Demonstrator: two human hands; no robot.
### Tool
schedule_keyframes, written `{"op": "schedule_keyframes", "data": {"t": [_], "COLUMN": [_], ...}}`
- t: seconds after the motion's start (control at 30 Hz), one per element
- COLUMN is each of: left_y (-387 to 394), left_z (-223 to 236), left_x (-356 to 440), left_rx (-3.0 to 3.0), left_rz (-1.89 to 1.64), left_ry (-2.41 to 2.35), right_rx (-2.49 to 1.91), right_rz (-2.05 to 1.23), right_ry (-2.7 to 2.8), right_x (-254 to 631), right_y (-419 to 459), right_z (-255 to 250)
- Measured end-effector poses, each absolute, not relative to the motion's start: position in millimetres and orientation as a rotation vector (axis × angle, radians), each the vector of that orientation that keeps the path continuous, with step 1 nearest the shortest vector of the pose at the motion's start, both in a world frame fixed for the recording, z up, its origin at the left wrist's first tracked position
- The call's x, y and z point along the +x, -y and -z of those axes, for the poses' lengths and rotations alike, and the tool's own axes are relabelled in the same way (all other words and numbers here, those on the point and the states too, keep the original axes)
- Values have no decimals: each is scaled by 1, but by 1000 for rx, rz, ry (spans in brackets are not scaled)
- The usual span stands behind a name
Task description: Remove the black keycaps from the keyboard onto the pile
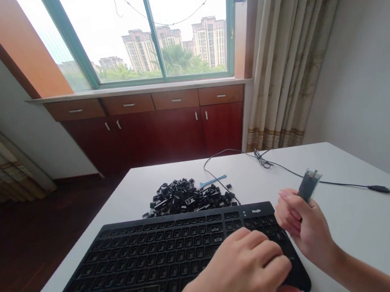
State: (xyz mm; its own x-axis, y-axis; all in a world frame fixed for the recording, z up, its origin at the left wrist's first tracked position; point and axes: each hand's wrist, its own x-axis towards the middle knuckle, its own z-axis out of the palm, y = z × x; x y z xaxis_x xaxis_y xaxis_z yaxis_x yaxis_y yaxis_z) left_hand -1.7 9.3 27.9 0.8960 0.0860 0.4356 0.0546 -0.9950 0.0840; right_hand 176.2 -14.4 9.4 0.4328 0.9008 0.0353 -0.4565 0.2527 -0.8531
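Note:
A black keyboard (143,264) lies on the white table (382,234) with its keycaps removed, bare switch sockets showing. My left hand (245,269) rests palm down on the keyboard's right end, fingers curled over the keypad area and pressing on it. My right hand (304,227) hovers just right of the keyboard, fingers closed around a small dark keycap-like piece (308,185) raised above the table. A pile of black keycaps (188,197) lies behind the keyboard.
A light blue keycap puller (213,181) lies beside the pile. The keyboard's black cable (336,183) snakes across the table to a USB plug (379,189) at the right. Behind the table stand a red-brown cabinet (154,128), a window and curtains (294,49).

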Motion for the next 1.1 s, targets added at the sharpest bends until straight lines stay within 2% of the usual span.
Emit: {"op": "schedule_keyframes", "data": {"t": [0.2, 0.63, 1.1], "left_y": [-6, -15, -19], "left_z": [-16, -19, -19], "left_x": [-5, -13, -11], "left_rx": [3056, 2935, 2616], "left_rz": [-649, -530, -579], "left_ry": [-80, -152, -200], "right_rx": [-866, -926, -1086], "right_rz": [-1013, -1257, -1116], "right_ry": [624, 652, 883], "right_x": [173, 155, 147], "right_y": [19, 37, 46], "right_z": [-14, -21, -14]}}
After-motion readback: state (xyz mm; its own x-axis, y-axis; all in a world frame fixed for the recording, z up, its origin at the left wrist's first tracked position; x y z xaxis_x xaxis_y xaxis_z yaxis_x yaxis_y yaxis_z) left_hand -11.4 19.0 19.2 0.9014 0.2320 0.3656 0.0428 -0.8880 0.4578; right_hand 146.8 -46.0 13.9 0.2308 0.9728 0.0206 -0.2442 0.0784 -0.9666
